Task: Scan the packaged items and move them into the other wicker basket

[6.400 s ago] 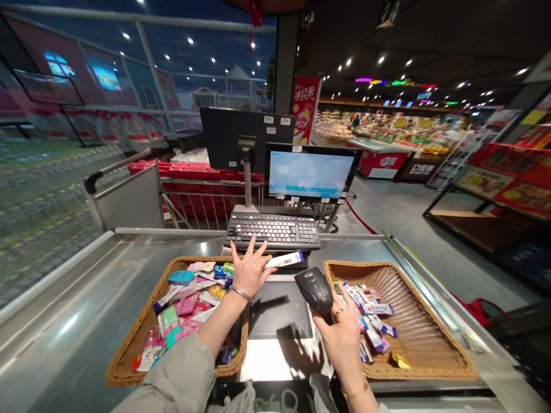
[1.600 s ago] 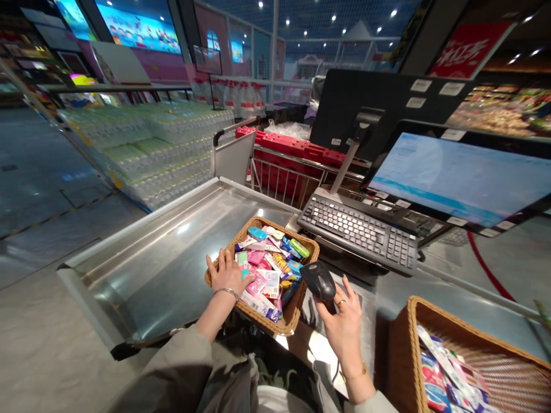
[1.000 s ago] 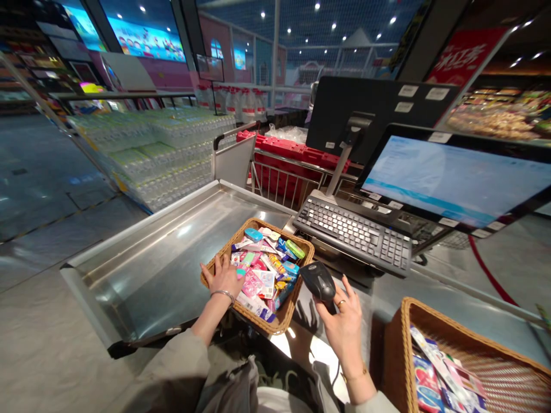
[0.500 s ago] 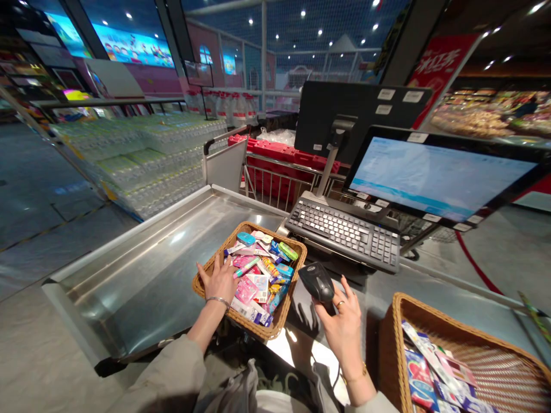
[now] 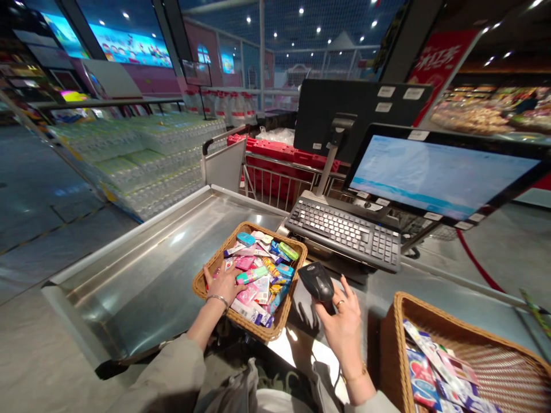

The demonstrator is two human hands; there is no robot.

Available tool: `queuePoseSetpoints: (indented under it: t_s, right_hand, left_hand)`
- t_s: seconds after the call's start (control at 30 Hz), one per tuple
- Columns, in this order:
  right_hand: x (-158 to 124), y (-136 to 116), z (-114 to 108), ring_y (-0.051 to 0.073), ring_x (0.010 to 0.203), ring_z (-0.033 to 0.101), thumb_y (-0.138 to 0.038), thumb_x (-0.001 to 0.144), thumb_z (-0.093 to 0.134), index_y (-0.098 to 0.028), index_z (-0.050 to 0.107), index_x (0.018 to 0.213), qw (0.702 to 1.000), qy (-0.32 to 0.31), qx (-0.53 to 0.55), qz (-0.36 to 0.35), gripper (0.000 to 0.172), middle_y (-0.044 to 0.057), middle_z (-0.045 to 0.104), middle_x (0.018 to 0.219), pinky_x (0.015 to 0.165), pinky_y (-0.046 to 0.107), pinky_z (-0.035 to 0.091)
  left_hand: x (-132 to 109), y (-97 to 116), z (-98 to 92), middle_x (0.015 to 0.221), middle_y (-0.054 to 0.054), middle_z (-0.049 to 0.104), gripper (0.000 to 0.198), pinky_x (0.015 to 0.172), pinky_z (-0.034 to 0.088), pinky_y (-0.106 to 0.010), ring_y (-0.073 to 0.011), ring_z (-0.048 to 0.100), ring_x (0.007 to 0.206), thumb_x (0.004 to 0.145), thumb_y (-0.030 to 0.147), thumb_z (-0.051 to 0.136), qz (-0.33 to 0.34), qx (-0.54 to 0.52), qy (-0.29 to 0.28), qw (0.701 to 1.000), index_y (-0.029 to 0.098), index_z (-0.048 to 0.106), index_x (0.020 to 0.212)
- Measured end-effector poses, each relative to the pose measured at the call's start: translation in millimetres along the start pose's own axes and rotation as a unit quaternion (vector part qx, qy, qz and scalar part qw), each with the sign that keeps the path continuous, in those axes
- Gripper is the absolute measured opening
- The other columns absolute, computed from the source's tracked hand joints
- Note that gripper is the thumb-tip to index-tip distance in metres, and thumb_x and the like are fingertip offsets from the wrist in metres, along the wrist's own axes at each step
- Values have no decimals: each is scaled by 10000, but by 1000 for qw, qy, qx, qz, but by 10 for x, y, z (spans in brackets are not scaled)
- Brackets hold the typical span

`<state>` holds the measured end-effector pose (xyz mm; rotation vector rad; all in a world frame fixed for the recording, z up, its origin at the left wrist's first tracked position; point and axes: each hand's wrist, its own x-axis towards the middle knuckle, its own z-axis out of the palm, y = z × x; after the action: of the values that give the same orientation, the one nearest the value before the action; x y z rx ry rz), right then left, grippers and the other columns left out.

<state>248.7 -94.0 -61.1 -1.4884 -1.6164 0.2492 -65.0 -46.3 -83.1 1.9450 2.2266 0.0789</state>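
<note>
My left hand (image 5: 224, 283) reaches into a wicker basket (image 5: 205, 274) full of small colourful packets and grips a green and pink packet (image 5: 252, 276) lifted a little above the pile. My right hand (image 5: 343, 321) holds a black barcode scanner (image 5: 317, 281) upright between the two baskets, fingers wrapped round its handle. A second wicker basket (image 5: 394, 338) at the lower right holds several flat blue and red packets (image 5: 430, 367).
A black keyboard (image 5: 344, 230) and a lit touchscreen (image 5: 439, 176) stand behind the baskets, with a second dark monitor (image 5: 357, 112) farther back. The steel checkout counter (image 5: 150, 269) stretches left. A trolley with red crates (image 5: 279, 166) and stacked water bottles (image 5: 142, 160) lie beyond.
My left hand closed on the green and pink packet and raised it slightly out of the pile. The scanner hand stayed almost still.
</note>
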Motion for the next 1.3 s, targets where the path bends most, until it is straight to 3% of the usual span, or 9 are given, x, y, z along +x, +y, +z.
queuePoseSetpoints:
  t_s: [0.2,0.5,0.7,0.87,1.3]
  right_hand:
    - [-11,-22,-26,343,1350,407,-352,760,628,-208,715,991,1000,10,-2,12,285,91,699,1157,1061,589,337]
    - [13,-41,-113,336,1359,396,-324,758,598,-219,712,1010,999,35,-24,28,296,81,684,1201,1067,581,324]
    - [84,-14,-204,336,1354,393,-334,770,599,-210,713,1046,997,64,-45,27,324,78,683,1207,1070,575,321]
    - [122,1,-302,334,1351,400,-346,787,595,-212,711,1071,994,89,-64,29,334,67,684,1213,1078,587,303]
    - [51,38,-530,324,1365,381,-318,783,598,-229,696,1110,986,100,-111,70,352,59,660,1258,1094,601,267]
  left_hand:
    - [-10,68,-94,1473,-37,487,344,1085,-113,-737,-377,202,1465,793,455,665,-11,-41,15,999,328,689,1112]
    - [55,310,-309,1456,-25,507,317,1096,-156,-719,-346,223,1466,824,383,644,84,-49,127,987,335,656,1137]
    - [172,718,-476,1467,-23,493,283,1118,-106,-714,-343,223,1466,863,359,598,150,-87,165,971,321,650,1138]
    - [308,1112,-471,1450,-20,514,271,1119,-90,-711,-315,243,1465,863,357,607,211,-123,190,951,325,647,1129]
    - [422,1865,-405,1446,-36,517,331,1125,-102,-692,-304,214,1476,825,360,662,304,-175,163,922,327,646,1153]
